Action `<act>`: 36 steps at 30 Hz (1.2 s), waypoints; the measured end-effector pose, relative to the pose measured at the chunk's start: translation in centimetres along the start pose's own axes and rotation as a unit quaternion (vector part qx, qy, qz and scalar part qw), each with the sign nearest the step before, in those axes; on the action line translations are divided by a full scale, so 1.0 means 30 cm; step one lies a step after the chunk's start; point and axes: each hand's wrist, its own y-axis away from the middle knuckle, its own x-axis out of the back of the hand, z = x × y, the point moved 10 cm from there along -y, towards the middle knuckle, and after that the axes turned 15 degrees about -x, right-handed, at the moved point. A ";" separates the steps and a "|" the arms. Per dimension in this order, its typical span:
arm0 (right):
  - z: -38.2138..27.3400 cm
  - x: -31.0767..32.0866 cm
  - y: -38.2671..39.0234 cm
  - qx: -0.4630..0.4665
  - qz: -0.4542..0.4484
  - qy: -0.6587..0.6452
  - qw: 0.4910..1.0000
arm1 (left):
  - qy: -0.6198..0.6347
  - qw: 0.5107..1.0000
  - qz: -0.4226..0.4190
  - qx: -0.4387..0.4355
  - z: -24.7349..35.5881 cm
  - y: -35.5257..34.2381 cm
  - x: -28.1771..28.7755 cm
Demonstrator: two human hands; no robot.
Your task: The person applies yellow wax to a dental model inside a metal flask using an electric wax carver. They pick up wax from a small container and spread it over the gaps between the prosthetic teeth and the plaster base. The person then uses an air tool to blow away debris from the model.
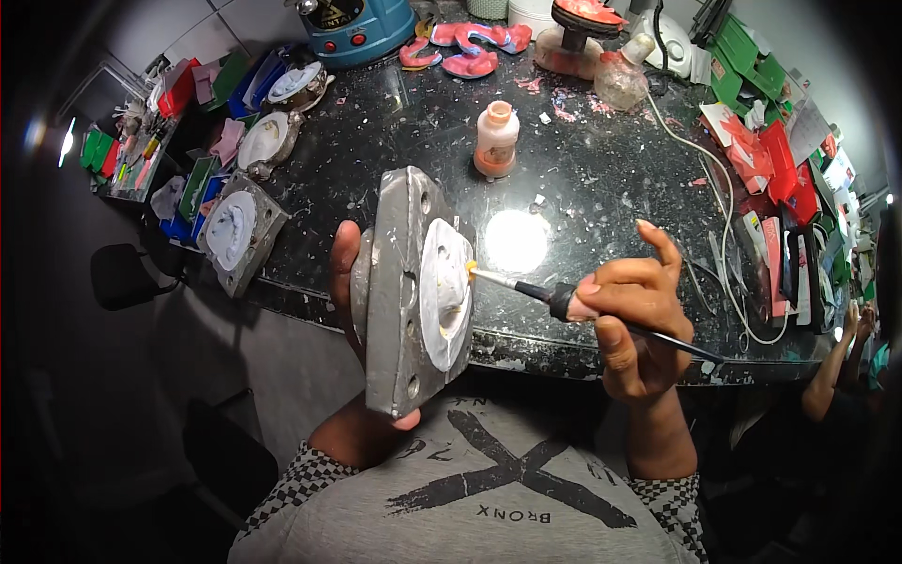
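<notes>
Two hands work: the left hand (348,252) curls around a grey mould (390,301) (white plaster (440,305) inside); the right hand (644,315) pinches a brush (534,290), tip at the plaster.

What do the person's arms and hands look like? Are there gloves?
No gloves show: the right hand is bare, and so is what shows of the left hand. The forearms come bare out of sleeves with a black-and-white check pattern.
</notes>
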 end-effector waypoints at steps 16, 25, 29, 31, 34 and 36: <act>-0.016 -0.018 -0.017 0.003 -0.039 0.049 0.998 | -0.597 0.757 0.030 -0.262 0.059 0.059 -0.063; -0.066 -0.029 -0.034 0.004 -0.075 0.068 0.995 | -0.638 0.719 -0.011 -0.275 0.057 0.079 -0.088; -0.094 -0.031 -0.052 0.022 -0.077 0.098 0.992 | -0.649 0.707 -0.032 -0.280 0.048 0.080 -0.101; -0.115 -0.043 -0.058 0.023 -0.096 0.095 0.991 | -0.652 0.703 -0.042 -0.281 0.044 0.082 -0.107; -0.118 -0.050 -0.075 0.040 -0.103 0.104 0.988 | -0.653 0.701 -0.067 -0.279 0.039 0.082 -0.105; -0.122 -0.053 -0.093 0.046 -0.112 0.103 0.987 | -0.654 0.698 -0.092 -0.278 0.039 0.080 -0.109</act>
